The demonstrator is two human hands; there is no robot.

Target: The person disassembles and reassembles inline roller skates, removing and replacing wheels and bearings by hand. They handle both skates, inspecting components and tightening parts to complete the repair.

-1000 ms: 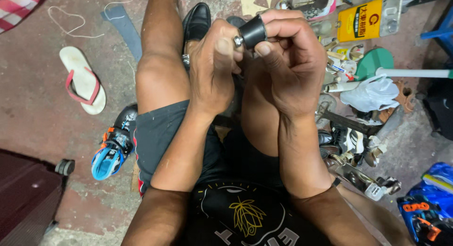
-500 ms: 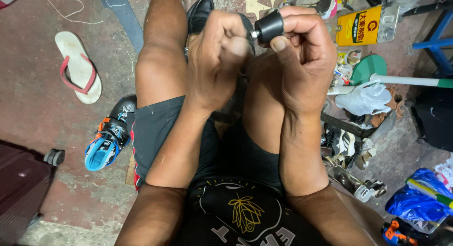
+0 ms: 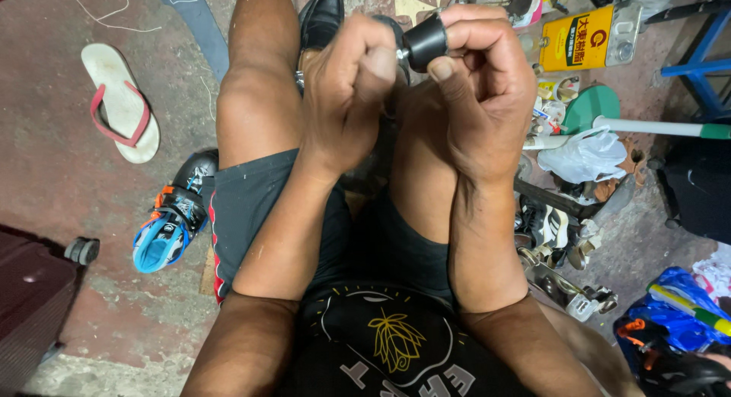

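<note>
My right hand (image 3: 480, 92) grips a small black cylinder, like a spool or cap (image 3: 424, 41), between thumb and fingers above my knees. My left hand (image 3: 346, 85) is closed into a fist right beside it, pinching something thin and metallic at the cylinder's left end; what it pinches is too small to tell. Both hands are raised over my bare legs, and I sit in black shorts. A black leather shoe (image 3: 321, 18) lies beyond my left hand, partly hidden by it.
A white flip-flop with red straps (image 3: 119, 100) lies on the reddish floor at left. A blue and black skate boot (image 3: 171, 222) sits by my left thigh. A yellow tin (image 3: 582, 38), a white plastic bag (image 3: 586, 155), tools and shoe parts crowd the right.
Both hands have stayed together on the black cylinder and shifted slightly up and right in view. The camera has tilted a little; the floor items have slid in the frame.
</note>
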